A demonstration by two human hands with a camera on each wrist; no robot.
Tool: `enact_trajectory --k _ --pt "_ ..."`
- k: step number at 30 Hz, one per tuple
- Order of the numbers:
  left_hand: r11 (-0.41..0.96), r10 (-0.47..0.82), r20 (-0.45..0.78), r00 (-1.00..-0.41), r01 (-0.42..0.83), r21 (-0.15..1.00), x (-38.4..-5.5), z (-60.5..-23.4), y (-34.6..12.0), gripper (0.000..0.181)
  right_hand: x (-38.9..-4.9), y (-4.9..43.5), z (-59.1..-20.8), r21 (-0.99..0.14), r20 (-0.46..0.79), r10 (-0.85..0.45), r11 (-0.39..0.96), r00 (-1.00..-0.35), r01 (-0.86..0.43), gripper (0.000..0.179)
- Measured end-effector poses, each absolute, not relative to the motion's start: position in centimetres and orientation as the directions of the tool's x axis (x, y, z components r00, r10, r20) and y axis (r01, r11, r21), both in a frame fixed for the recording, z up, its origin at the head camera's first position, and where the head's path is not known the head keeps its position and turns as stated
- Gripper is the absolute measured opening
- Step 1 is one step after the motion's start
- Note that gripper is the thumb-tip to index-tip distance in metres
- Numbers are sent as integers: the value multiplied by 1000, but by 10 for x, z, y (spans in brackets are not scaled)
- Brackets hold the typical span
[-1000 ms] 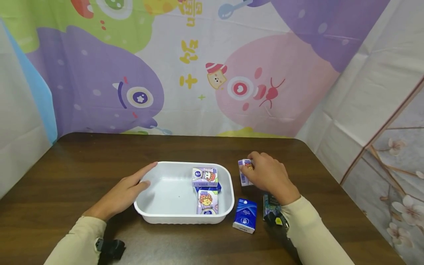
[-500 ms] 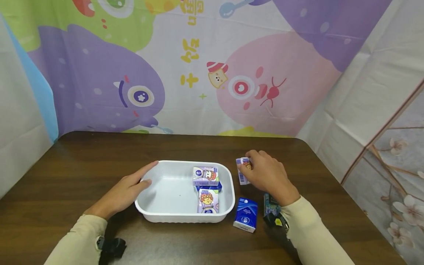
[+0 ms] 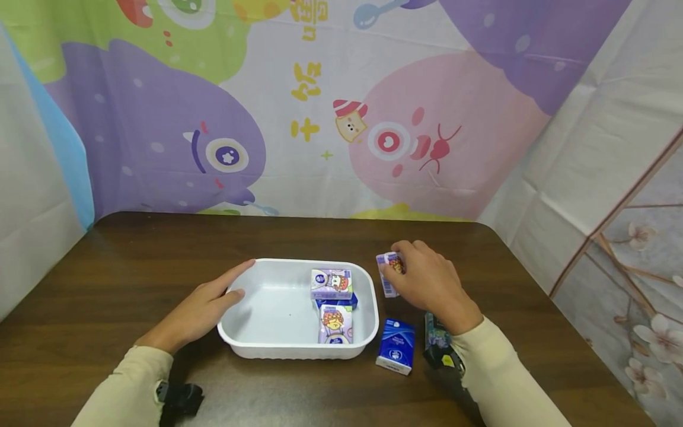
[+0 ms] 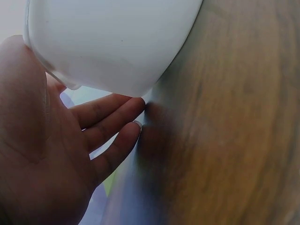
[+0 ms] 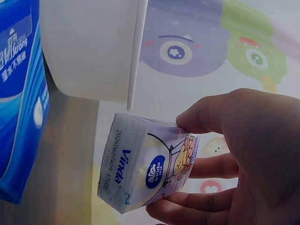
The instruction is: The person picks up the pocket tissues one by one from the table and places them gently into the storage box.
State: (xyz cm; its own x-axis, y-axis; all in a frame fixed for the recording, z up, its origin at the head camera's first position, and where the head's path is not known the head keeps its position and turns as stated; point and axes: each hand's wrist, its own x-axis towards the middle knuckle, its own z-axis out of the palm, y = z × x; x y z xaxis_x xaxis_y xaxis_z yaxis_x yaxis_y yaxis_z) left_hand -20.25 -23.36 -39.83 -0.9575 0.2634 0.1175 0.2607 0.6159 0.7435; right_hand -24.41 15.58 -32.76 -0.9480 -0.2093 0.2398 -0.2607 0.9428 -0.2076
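A purple-and-white Vinda tissue pack with a cartoon print (image 3: 391, 274) is held between the thumb and fingers of my right hand (image 3: 429, 281), just right of the white tray (image 3: 299, 352). The right wrist view shows the tissue pack (image 5: 145, 164) tilted, its printed end facing the camera. My left hand (image 3: 194, 314) rests at the tray's left end, index finger along the rim and thumb over it. In the left wrist view its other fingers (image 4: 115, 115) extend loosely by the tray's outer wall. Two purple tissue packs (image 3: 331, 284) and a blue one (image 3: 349, 301) lie in the tray's right part.
A blue tissue pack (image 3: 396, 346) lies on the brown table (image 3: 299, 397) near the tray's right front corner. Beside it is a dark green patterned pack (image 3: 436, 332), partly hidden by the right wrist. A cartoon-printed cloth (image 3: 299, 178) hangs behind the table.
My right hand has moved slightly left toward the tray with the purple tissue pack. The left hand stays at the tray's left end.
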Motion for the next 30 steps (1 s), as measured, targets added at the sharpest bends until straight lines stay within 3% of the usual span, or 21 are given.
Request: enact_trajectory --k 13,24,30 --pt "618 258 104 -961 246 746 -201 -397 -234 55 -237 151 -324 -200 285 -244 931 -927 -307 52" --pt "619 257 103 -961 245 746 -200 -395 -234 55 -232 147 -322 -215 468 -330 858 -820 -467 44" --pt "623 257 110 -960 252 741 -200 -395 -233 55 -230 143 -324 -215 488 -356 836 -797 -504 42"
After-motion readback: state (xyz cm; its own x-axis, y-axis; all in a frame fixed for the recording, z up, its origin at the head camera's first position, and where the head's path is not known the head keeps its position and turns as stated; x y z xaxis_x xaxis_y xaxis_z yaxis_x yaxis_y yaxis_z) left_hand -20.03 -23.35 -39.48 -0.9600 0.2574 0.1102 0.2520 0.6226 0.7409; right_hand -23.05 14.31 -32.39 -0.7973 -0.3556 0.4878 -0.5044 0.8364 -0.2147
